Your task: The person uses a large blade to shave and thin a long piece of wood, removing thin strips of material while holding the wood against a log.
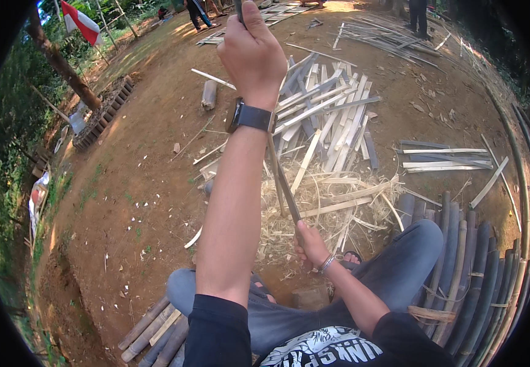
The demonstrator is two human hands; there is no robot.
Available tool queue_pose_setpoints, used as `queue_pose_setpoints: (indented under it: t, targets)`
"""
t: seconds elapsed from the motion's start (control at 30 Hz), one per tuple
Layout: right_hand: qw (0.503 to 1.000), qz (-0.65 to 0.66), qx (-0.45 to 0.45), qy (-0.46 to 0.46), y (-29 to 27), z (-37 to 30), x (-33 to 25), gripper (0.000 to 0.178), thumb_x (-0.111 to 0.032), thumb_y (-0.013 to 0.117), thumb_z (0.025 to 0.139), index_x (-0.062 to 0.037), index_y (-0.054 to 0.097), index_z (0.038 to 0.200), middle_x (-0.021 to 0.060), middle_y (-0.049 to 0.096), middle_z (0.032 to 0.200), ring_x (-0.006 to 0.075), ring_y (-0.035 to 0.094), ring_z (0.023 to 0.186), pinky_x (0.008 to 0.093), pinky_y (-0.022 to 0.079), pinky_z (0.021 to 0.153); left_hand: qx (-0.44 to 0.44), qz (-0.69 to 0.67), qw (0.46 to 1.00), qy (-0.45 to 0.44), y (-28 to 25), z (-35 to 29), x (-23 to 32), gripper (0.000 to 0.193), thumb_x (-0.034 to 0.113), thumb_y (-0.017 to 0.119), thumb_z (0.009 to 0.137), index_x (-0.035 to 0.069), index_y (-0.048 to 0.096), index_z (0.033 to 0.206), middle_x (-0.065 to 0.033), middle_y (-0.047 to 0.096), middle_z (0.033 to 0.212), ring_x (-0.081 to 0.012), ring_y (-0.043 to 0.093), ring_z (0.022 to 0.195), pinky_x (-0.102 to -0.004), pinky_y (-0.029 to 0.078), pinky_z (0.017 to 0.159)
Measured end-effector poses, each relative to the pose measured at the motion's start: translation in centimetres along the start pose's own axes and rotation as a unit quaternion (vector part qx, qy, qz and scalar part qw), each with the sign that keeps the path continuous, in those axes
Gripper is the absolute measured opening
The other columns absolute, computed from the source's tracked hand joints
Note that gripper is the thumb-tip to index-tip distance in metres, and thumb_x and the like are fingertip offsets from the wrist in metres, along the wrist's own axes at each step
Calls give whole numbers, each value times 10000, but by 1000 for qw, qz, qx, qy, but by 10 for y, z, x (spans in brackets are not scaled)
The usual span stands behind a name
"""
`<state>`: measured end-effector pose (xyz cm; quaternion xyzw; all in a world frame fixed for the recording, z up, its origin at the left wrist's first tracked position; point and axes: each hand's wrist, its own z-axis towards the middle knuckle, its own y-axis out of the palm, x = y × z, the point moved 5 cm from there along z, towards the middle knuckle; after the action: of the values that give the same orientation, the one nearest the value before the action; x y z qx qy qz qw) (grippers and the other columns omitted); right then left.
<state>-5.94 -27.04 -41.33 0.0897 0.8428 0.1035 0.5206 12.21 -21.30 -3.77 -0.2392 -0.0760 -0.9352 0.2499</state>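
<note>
My left hand (254, 58) is raised high in front of me, its fingers closed around the upper end of a long, narrow bamboo strip (285, 183). The strip slants down behind my left wrist, which wears a dark watch (251, 118). Lower down, above my lap, my right hand (312, 246) grips the same strip near its lower end, thumb along it. A thinner brown strip (275, 168) runs close beside it; whether the two join is hidden by my wrist. Pale shavings (332, 202) lie heaped on the ground beyond my right hand.
Split bamboo slats (344, 116) are piled ahead, with a smaller stack (445, 159) to the right. Bamboo poles (470, 281) lie at my right, and short bamboo pieces (155, 330) at my lower left. A grey cylinder (209, 96) rests beyond. People stand far off.
</note>
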Motion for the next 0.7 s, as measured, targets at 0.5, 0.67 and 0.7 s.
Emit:
queue_pose_setpoints:
  t: [0.5,0.67,0.7]
  targets:
    - [996,-38,11,-80,9,-32,-60,569,-545,398,941,-74,435,625,4,411,465,100,373,346,254,330,341,-2,18,997,-73,-18,10,-1,576,447,318,983,-38,568,796,-289,569,690,-488,551,713,-541,371,600]
    - [913,220,-118,-322,35,-90,-202,553,-567,339,951,-99,408,664,-19,393,460,79,366,336,238,333,328,9,38,998,-58,-41,16,-13,568,449,322,979,-31,576,814,-295,583,728,-485,565,750,-547,382,620]
    - [914,213,-88,-335,33,-83,-182,553,-574,340,948,-100,406,673,-23,386,460,78,362,335,237,334,329,4,34,997,-71,-40,15,-10,567,449,322,979,-31,576,815,-296,584,730,-484,566,752,-546,383,620]
